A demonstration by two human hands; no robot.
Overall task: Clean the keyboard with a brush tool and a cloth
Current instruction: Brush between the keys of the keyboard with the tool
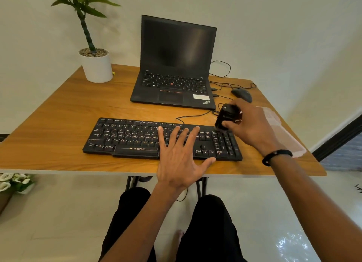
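Left hand (179, 159) flat on keyboard (125, 138)

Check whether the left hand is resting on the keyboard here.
Touching. The head view shows the left hand lying flat, fingers spread over the keys right of centre on the keyboard, thumb at its front edge, with no gap visible.

Laptop (174, 65) behind keyboard (137, 138)

A single wide-angle head camera looks forward and down from above the seated person's lap, close over the near edge of the tabletop (58, 128), facing the wall behind; straight lines bow outward.
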